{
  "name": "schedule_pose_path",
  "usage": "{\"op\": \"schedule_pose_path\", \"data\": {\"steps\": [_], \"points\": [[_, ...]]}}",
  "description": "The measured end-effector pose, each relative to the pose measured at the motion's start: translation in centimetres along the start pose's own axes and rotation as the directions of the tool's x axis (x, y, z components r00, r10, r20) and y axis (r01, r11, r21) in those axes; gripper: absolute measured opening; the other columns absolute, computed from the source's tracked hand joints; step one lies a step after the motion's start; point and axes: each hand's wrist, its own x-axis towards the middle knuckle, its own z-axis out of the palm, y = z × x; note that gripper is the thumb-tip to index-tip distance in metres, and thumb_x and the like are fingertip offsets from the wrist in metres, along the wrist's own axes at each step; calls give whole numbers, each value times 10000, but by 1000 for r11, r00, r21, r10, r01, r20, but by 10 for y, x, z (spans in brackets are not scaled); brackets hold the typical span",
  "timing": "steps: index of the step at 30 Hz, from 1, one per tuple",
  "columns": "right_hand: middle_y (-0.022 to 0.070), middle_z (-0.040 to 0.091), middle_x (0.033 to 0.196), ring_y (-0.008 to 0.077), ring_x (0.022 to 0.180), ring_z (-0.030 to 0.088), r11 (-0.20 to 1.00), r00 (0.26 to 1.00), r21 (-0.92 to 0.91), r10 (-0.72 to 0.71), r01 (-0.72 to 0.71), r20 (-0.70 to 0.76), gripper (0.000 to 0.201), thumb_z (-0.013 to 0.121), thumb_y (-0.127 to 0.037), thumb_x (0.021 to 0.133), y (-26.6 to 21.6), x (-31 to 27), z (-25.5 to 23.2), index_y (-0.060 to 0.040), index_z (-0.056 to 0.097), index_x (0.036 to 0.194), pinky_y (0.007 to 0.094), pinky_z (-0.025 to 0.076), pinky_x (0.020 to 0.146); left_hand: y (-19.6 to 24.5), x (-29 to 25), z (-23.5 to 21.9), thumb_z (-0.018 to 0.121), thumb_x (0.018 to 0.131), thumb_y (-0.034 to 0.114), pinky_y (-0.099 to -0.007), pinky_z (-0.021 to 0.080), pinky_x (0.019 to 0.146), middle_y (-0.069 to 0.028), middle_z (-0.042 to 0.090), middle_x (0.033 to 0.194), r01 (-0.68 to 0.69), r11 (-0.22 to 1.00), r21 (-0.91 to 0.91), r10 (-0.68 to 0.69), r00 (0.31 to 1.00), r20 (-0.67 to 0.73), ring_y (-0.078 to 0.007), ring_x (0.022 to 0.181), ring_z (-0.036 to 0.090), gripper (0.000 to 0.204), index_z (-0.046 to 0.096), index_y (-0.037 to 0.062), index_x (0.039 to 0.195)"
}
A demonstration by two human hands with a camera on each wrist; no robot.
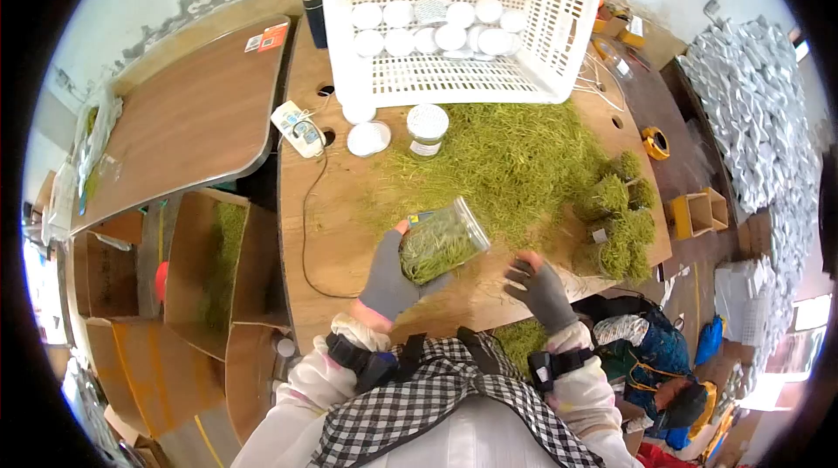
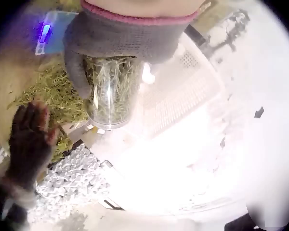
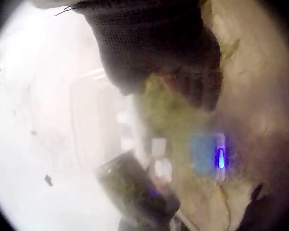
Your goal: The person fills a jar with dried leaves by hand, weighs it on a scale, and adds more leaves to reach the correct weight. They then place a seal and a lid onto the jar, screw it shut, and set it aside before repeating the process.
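My left hand (image 1: 393, 274), in a grey fingerless-tipped glove, grips a clear jar (image 1: 445, 243) filled with green dried herb strands. The jar lies tilted, its rim end toward the right; in the left wrist view the glove wraps its other end. My right hand (image 1: 543, 292), also gloved, hovers to the right of the jar with nothing in it and its fingers loosely bent. Beyond both hands spreads a loose heap of the dried herb (image 1: 515, 171). A capped jar (image 1: 428, 129) with a label stands at the heap's far left edge, beside a white lid (image 1: 368, 138).
A white plastic basket (image 1: 349, 79) with many white lids stands at the back. Herb bundles (image 1: 624, 237) sit at the right. A power strip (image 1: 298, 129) with a cable lies at the left. A device with a lit blue display (image 2: 45, 33) rests on the table. Cardboard boxes (image 1: 196, 280) stand lower left.
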Motion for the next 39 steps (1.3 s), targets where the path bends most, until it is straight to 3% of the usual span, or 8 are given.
{"op": "schedule_pose_path", "data": {"steps": [3,7,9,13,15,18,24,39], "points": [[63,628,1075,246,987,651,993,980,-4,119,-121,-160,289,614,-278,991,33,17,-67,-91,577,1209,424,569,854,-11,5,-36,865,799,333,-383,541,850,-171,663,1176,-546,-198,814,584,601,546,-265,1017,683,683,516,-26,1263],[21,639,942,207,862,655,974,956,4,223,-227,-191,218,629,-251,959,56,50,-107,-108,589,1118,379,559,782,-12,0,-25,945,680,305,-390,539,840,-169,668,1139,-504,422,753,603,777,182,-285,969,685,818,495,-61,1258],[19,634,951,168,852,638,999,986,-21,-29,26,-161,228,645,-217,948,55,69,-91,-105,594,1140,341,541,768,-10,4,-48,916,723,277,-389,537,835,-165,672,1129,-417,-461,783,651,441,618,-282,952,686,758,492,-52,1259],[35,634,988,151,869,618,639,832,-551,-508,537,222,322,692,-89,935,3,66,25,-56,636,1251,315,517,767,-8,-4,-52,917,719,283,-381,538,849,-164,659,1139,-468,-194,862,659,588,468,-278,998,673,787,484,-59,1280],[55,647,1003,173,866,633,472,746,-595,-544,651,385,346,716,-89,925,-21,49,77,-60,643,1262,324,522,769,-7,-13,-44,894,748,196,-407,545,888,-156,640,1160,-317,947,45,318,948,-10,-268,1061,651,761,471,-53,1331],[116,664,1032,246,867,656,142,528,-526,-454,838,718,380,758,-117,896,-48,24,140,-82,652,1259,350,534,772,-19,-17,-75,809,860,243,-435,571,871,-127,617,1189,-673,111,731,679,589,439,-242,1105,630,704,446,24,1422],[128,665,994,317,863,669,-118,313,-357,-285,927,906,271,798,-145,853,-44,32,180,-108,732,1113,397,543,721,-9,-52,-62,589,998,521,-401,611,745,-90,571,1210,-319,915,246,391,852,-350,-211,1091,631,563,460,129,1381],[143,576,913,332,800,570,-248,328,-302,72,920,942,94,624,-40,905,-9,66,152,-60,532,909,406,473,722,-40,-62,-128,658,956,539,-488,590,661,-101,602,1225,-310,938,153,335,703,-628,-255,1037,632,600,528,91,1334]]}}
